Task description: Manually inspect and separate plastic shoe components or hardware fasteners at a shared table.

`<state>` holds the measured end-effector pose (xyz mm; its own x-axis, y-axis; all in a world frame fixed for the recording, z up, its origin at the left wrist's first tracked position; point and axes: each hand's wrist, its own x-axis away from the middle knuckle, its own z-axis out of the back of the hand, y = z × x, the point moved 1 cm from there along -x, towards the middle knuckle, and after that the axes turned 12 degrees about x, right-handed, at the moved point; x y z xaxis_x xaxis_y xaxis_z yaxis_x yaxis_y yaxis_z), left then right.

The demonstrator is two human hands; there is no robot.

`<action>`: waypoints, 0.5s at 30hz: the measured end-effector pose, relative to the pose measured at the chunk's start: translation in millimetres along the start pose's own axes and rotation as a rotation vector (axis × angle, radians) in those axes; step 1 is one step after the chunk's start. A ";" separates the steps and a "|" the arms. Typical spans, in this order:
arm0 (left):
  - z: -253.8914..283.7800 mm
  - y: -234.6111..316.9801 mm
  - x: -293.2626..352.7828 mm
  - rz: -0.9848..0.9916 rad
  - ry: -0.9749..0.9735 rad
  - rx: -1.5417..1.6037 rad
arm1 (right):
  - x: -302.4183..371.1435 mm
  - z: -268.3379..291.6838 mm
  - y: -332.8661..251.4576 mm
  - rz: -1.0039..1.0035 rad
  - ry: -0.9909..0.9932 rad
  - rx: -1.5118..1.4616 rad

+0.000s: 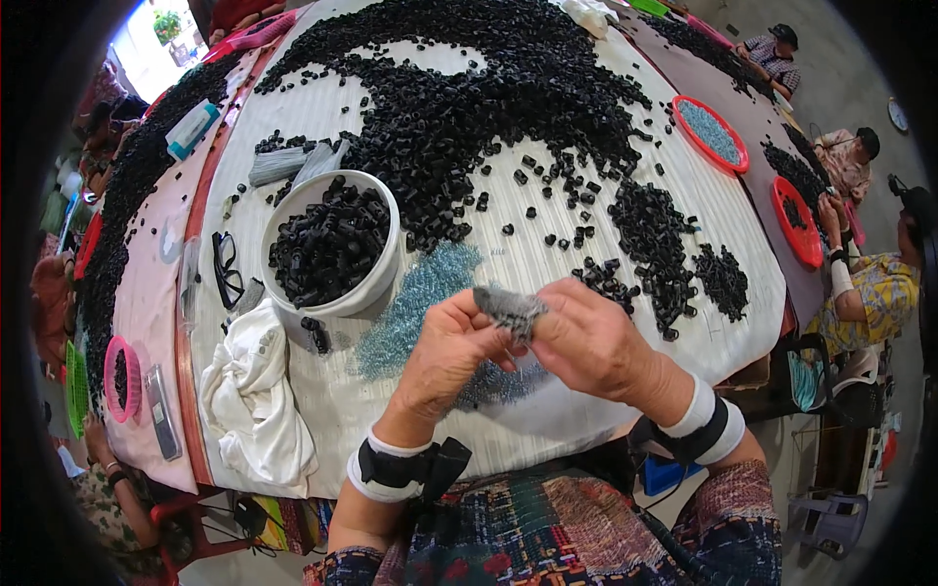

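Note:
My left hand (451,344) and my right hand (598,344) meet over the near middle of the table. Between their fingertips they grip a small grey rough-textured piece (510,309), whose exact kind I cannot make out. Under and beside my hands spreads a heap of tiny bluish coils (430,298) that look like springs. To the left stands a white bowl (383,275) filled with small black plastic parts (327,244). A large mass of the same black parts (508,88) covers the far table, with smaller piles to the right.
Grey bundled strips (278,166) lie behind the bowl. Black-framed glasses (227,269) and a white cloth (252,400) are at the left. A red tray (710,135) holds more bluish coils. People work at neighbouring tables; a phone (162,412) rests on the left one.

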<state>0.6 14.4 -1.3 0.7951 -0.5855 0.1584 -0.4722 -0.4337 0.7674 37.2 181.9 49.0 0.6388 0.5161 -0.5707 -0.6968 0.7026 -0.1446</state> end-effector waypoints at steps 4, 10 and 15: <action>4.0 2.9 -3.6 -0.030 0.036 0.148 | 9.9 9.8 11.2 -0.151 0.032 0.052; 9.2 0.6 -4.9 -0.089 0.056 0.214 | 43.6 0.5 8.3 -0.199 -0.163 0.028; 7.4 1.0 -5.4 -0.071 0.099 0.213 | 56.5 -19.0 -0.3 -0.209 -0.286 0.075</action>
<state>-6.9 12.0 -5.9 0.8573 -0.4835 0.1769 -0.4756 -0.6120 0.6318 67.2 201.6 1.5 0.8375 0.4664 -0.2847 -0.5227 0.8357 -0.1684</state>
